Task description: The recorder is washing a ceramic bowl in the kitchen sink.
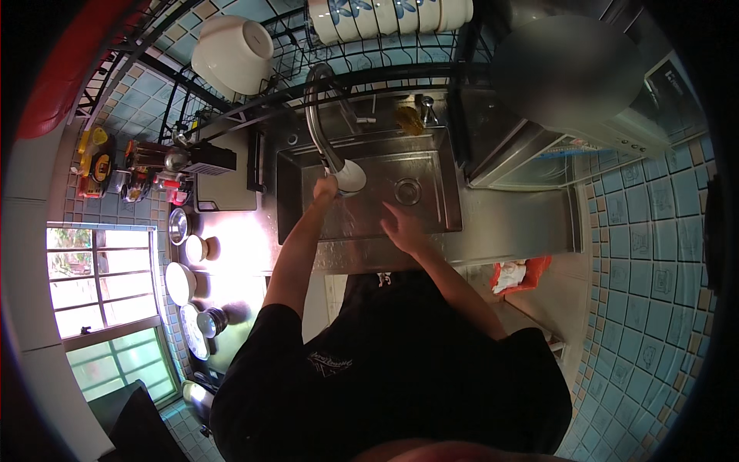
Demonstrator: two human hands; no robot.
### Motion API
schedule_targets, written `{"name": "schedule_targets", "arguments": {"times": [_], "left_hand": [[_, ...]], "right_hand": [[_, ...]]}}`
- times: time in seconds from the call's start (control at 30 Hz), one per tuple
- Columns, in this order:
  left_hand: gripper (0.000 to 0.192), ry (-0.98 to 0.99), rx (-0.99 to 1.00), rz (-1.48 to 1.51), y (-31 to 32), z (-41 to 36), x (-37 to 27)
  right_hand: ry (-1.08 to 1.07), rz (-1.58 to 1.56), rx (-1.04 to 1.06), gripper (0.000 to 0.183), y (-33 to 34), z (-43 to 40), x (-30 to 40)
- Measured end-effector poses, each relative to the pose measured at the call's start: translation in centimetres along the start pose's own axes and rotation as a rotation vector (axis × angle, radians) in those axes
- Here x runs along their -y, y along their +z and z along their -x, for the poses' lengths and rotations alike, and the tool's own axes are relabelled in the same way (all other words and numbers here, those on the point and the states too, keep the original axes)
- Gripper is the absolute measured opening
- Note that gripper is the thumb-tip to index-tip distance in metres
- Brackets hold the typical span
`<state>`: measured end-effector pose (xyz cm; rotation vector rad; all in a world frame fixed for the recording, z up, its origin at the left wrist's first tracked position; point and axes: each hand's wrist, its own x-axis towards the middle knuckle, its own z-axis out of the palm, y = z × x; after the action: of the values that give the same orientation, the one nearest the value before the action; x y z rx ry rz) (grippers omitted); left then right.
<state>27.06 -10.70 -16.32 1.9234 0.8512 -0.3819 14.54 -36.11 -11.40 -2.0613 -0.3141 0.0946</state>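
Observation:
A white bowl (351,177) is gripped at its left side by my left hand (326,187). It sits tilted under the spout of the metal faucet (321,124), inside the stainless steel sink (369,230). My right hand (402,228) hovers over the front part of the basin, fingers apart and holding nothing. Just beyond it lies the round drain (408,191). A yellow-brown scrubber (409,119) rests on the sink's back ledge beside a small chrome fitting (427,110).
A black wire dish rack (398,72) spans above the sink, bearing patterned bowls (381,17) and a large white bowl (234,55). A cutting board (225,187) stands left. Several bowls, including a white one (180,283), line the left counter. A red bag (537,272) sits below, right.

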Motion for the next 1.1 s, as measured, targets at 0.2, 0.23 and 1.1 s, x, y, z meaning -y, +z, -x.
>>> {"name": "schedule_targets", "arguments": {"times": [0.2,0.23,1.1], "left_hand": [[0.052,-0.053,0.310,0.313,3.8,-1.2,4.1],[0.050,-0.061,0.297,0.455,4.2,-1.5,4.9],[0.050,0.078,0.483,0.731,3.7,3.0,2.4]], "right_hand": [[-0.311,0.339,0.038,0.058,1.1,-7.3,0.1],[-0.501,0.421,-0.028,0.058,1.8,-8.3,-0.1],[0.008,0.443,0.848,0.070,4.6,-12.9,-0.3]]}}
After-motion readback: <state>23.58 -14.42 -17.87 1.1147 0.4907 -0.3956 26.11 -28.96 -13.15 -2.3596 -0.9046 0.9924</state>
